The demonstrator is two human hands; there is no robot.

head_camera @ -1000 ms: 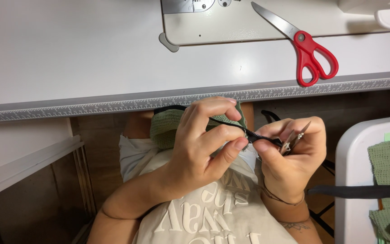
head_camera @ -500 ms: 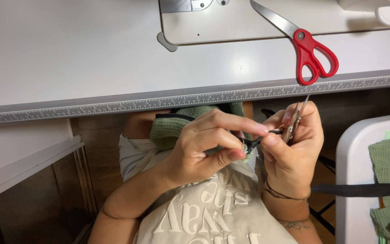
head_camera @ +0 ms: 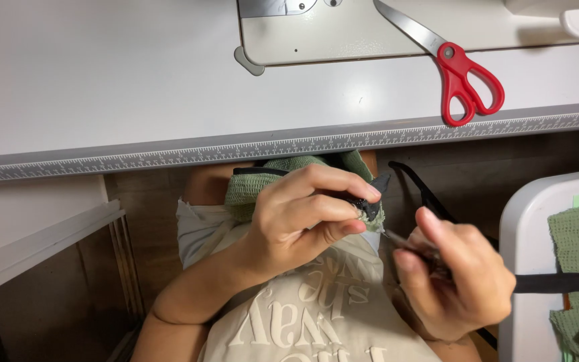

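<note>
L hand (head_camera: 296, 221) pinches green fabric w/ black strap (head_camera: 368, 206); R hand (head_camera: 460, 278) grips small metal snips (head_camera: 403, 241), tip touching fabric edge.

Head camera, single view: looks steeply down from the wearer's head, close over both hands at lower centre; white table (head_camera: 102, 80) edge fills the upper frame, the wearer's lap lies beneath. No second view.

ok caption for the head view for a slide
Left hand pinches green knit fabric with black trim while right hand holds a small metal tool; red scissors lie above.
</note>
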